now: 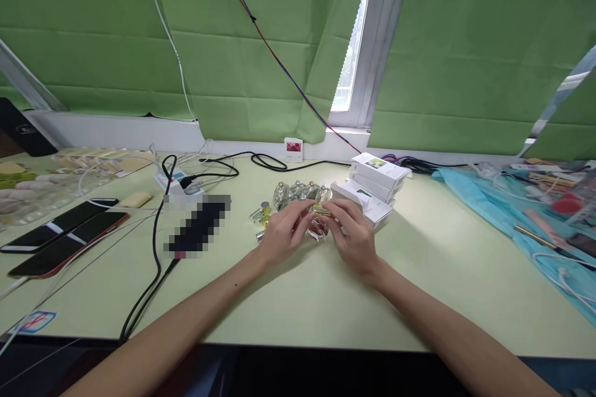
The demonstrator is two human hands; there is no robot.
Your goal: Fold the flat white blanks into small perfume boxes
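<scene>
My left hand [286, 226] and my right hand [351, 232] meet over the table, fingers pinched from both sides around a small shiny yellow-green piece [320, 207]. Its exact kind is too small to make out. Just behind my fingers stand several clear glass bottles [298, 189] with gold-coloured necks, like perfume bottles. A reddish bottle [318, 227] shows below and between my hands, partly hidden. Left of my left hand are small shiny cylindrical pieces, silver and gold-yellow, like caps [265, 214].
White boxes [377, 177] are stacked behind my right hand. Black cables [158, 248], a power strip [174, 186] and phones [69, 242] lie to the left. Blue sheeting [493, 211] with assorted items covers the right side. A small white card box [293, 149] stands at the back.
</scene>
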